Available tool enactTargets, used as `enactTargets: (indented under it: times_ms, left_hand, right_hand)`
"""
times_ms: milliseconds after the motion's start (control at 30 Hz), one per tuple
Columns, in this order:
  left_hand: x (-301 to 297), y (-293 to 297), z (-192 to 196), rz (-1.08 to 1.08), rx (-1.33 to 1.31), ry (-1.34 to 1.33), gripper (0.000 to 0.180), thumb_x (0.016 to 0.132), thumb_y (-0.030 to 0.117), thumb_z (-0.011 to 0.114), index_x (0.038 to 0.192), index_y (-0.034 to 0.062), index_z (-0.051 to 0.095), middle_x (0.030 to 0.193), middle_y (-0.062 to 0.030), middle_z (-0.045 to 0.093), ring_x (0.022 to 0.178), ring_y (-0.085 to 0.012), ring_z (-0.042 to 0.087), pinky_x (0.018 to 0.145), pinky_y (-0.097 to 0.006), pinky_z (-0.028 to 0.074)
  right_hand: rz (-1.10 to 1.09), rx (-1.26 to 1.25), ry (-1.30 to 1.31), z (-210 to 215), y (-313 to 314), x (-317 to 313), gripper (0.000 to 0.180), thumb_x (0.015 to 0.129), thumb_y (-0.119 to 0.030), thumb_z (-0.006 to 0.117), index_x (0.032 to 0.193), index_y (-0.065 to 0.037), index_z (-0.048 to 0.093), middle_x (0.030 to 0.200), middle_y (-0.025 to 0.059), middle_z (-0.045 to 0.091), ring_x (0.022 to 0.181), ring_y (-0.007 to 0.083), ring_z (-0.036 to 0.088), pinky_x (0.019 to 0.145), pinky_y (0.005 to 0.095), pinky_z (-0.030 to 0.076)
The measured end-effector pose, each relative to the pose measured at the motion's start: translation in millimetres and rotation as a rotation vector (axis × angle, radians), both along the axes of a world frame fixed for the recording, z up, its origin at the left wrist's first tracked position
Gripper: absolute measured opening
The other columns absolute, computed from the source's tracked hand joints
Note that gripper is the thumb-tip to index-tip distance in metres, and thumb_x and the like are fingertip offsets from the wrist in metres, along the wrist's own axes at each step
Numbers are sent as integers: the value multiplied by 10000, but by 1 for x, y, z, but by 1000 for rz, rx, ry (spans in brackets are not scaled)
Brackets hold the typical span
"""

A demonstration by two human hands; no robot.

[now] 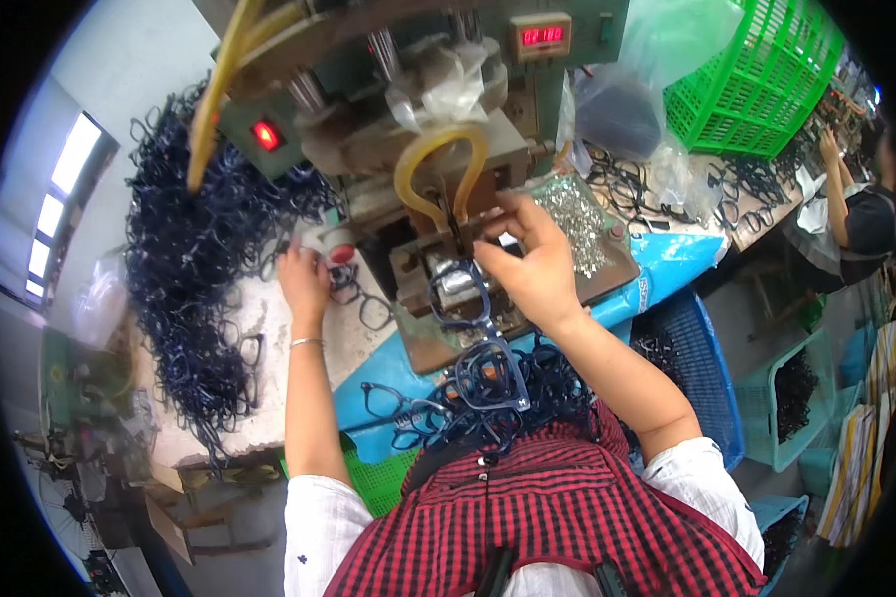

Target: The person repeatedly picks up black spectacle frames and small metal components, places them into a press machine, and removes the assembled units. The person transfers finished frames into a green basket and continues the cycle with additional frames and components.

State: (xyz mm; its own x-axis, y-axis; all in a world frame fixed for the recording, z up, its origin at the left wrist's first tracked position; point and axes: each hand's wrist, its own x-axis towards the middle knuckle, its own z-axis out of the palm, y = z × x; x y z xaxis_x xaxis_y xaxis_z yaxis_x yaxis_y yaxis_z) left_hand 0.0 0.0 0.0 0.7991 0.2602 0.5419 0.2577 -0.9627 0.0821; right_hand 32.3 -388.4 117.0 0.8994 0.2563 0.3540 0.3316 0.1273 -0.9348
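Observation:
My right hand (533, 261) is raised at the green press machine (418, 119), fingers pinched on something small at its clamp under the yellow tube loop (440, 159); what it pinches is too small to tell. A dark blue glasses frame (465, 296) sits in the machine's fixture just below that hand. My left hand (304, 279) rests on the table beside a white and red button (331, 242), next to loose glasses frames (363, 303). More blue frames (488, 378) lie heaped in my lap.
A big pile of dark blue frames (194, 259) covers the table's left. A tray of small metal parts (572, 224) lies right of the machine. Green basket (757, 85) and plastic bags stand at the back right. Blue crate (702, 368) at my right; another person (866, 219) works beyond.

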Motion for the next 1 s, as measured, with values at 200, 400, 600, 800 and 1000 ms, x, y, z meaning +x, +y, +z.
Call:
enactTargets:
  times_ms: [200,400,600,800,1000]
  left_hand:
    - [-31,-36,16,176,-481,-512,251,1018,251,589,928,17,561,846,-155,610,696,-318,569,672,-408,480]
    - [-75,-105,49,-64,-1371,-966,231,1025,212,598,1092,-7,627,1030,-100,655,878,-175,638,768,-292,540]
    - [-94,-220,134,-1019,-510,-479,176,874,154,684,1005,85,778,1063,-122,766,985,-284,724,980,-500,513]
    - [-78,-225,132,-1039,-128,-237,297,742,169,736,1031,144,799,1170,-17,735,899,-222,648,990,-511,507]
    - [-79,-222,129,-1040,-141,-210,328,738,150,748,1063,143,788,1215,-27,724,964,-229,665,1015,-512,499]
  right_hand:
    - [50,105,175,12,-2,-6,566,799,-26,741,1324,32,539,891,37,724,939,99,641,944,266,464]
    - [56,146,147,24,0,-26,570,825,-6,707,1359,39,513,1074,97,713,1057,137,640,1011,309,446]
    - [-163,-489,-342,3,-49,8,329,833,-112,744,1149,-27,708,1296,164,646,1270,302,570,1099,405,423]
    - [-486,-863,-478,-79,-97,49,186,764,-178,800,937,-116,774,1294,202,627,1337,400,497,1052,488,465]
    - [-283,-921,-719,-69,-77,58,190,805,-157,753,982,-109,703,1380,158,580,1348,371,495,969,472,518]
